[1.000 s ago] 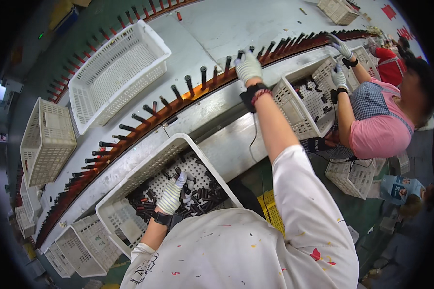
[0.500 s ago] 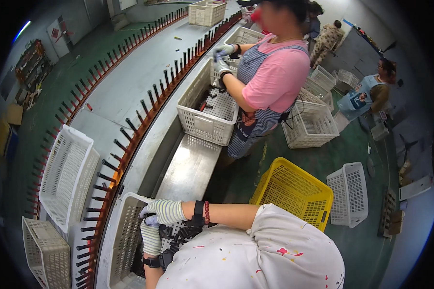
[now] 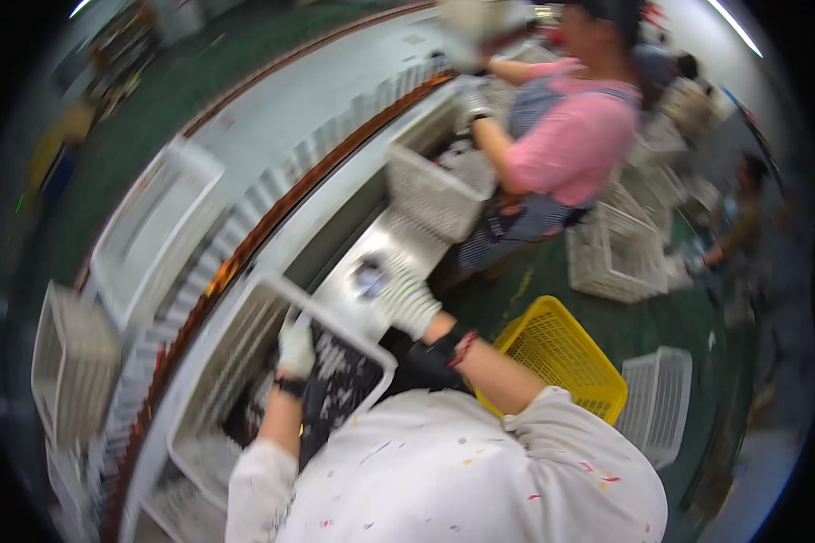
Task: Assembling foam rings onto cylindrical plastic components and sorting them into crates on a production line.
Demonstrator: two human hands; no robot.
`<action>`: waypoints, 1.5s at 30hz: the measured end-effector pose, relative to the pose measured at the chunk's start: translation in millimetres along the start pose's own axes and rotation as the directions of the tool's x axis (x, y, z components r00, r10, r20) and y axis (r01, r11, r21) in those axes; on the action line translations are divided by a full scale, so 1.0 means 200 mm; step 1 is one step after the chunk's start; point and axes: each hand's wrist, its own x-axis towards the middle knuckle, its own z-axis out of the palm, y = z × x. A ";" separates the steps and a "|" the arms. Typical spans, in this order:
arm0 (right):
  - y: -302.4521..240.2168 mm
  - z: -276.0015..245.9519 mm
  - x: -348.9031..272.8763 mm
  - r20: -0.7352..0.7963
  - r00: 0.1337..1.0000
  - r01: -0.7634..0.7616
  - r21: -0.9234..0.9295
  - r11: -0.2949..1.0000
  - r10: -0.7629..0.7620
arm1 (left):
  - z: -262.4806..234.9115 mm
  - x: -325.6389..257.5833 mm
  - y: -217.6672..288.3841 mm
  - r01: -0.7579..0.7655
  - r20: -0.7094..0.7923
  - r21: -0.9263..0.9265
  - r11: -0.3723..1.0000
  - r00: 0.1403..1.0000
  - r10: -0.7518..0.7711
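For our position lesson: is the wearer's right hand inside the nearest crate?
No, the right hand shows over the metal bench, outside the crate.

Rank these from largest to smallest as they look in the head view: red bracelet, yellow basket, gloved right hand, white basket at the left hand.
1. White basket
2. Yellow basket
3. Gloved right hand, its outline blurred
4. Red bracelet

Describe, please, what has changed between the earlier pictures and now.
The white-gloved right hand parted from the white-gloved left hand and moved rightward, above the flat silver metal shelf. Blur hides whether either grip holds anything. The left hand stayed over the white perforated plastic basket.
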 end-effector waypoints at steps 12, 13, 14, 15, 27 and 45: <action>-0.20 -0.48 0.50 -0.212 0.977 -0.049 -0.154 0.987 0.016 | 0.32 0.15 0.38 0.376 0.091 -0.249 0.893 0.927 -0.365; -0.07 -0.56 0.60 -0.206 0.978 -0.009 -0.249 0.969 -0.044 | 0.38 0.16 0.39 0.330 0.099 -0.322 0.887 0.944 -0.315; -0.01 -0.60 0.71 -0.200 0.974 0.050 -0.252 0.966 -0.103 | 0.41 0.17 0.40 0.286 0.102 -0.395 0.873 0.958 -0.268; -0.04 -0.57 0.81 -0.200 0.976 0.059 -0.118 0.991 -0.082 | 0.41 0.18 0.41 0.372 0.184 -0.318 0.872 0.926 -0.329; 0.18 -0.27 1.80 0.093 0.901 0.386 -0.618 0.685 -0.423 | 0.37 -0.11 0.47 0.438 0.174 -0.876 0.200 0.675 -0.717; -0.05 -0.13 0.66 0.737 0.673 0.006 -0.099 0.995 0.069 | 0.26 0.10 0.68 -0.009 0.009 -0.999 -0.049 0.933 -0.359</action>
